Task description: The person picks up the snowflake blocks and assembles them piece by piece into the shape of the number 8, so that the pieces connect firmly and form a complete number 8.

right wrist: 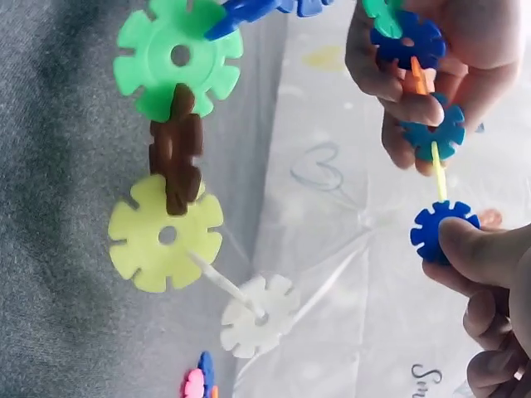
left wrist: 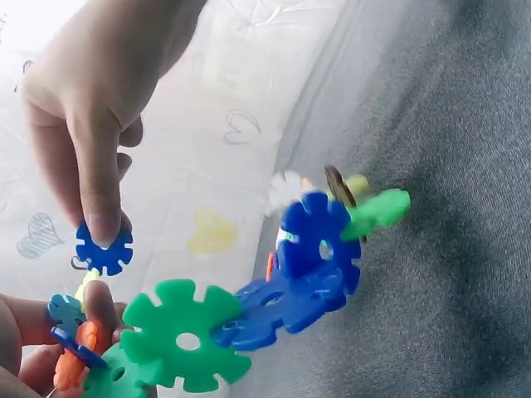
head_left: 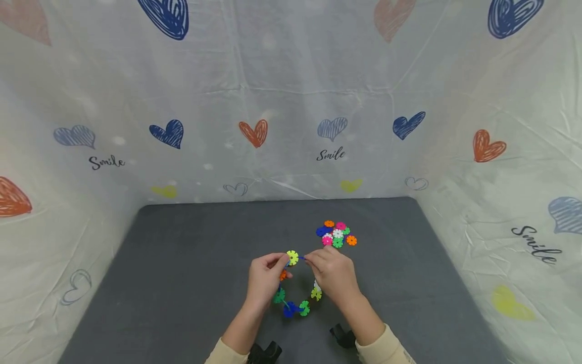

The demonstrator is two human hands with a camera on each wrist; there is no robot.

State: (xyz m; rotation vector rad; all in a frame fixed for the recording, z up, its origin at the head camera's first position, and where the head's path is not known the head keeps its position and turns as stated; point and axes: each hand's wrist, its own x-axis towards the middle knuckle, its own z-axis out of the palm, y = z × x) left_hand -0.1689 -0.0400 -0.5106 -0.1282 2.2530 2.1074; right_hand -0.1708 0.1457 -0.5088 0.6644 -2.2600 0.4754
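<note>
In the head view, my left hand [head_left: 265, 279] grips a chain of slotted flower-shaped plastic discs beside its yellow disc [head_left: 293, 258]. My right hand [head_left: 335, 274] pinches a blue disc [right wrist: 428, 234] between thumb and fingers. That blue disc meets the yellow one, seen edge-on in the right wrist view, which joins a teal disc [right wrist: 449, 133] at the left fingers. Below the hands the chain curves round through a green disc [left wrist: 187, 338], blue discs [left wrist: 315, 236], a brown disc [right wrist: 176, 153], a pale yellow disc [right wrist: 166, 236] and a white disc [right wrist: 259, 317]. My right hand partly hides the white end in the head view.
A pile of loose discs [head_left: 338, 233] in several colours lies beyond my right hand on the grey tabletop [head_left: 204, 253]. Two black objects [head_left: 343, 336] are near the forearms. A pale curtain [head_left: 291, 101] printed with hearts surrounds the table's back and sides.
</note>
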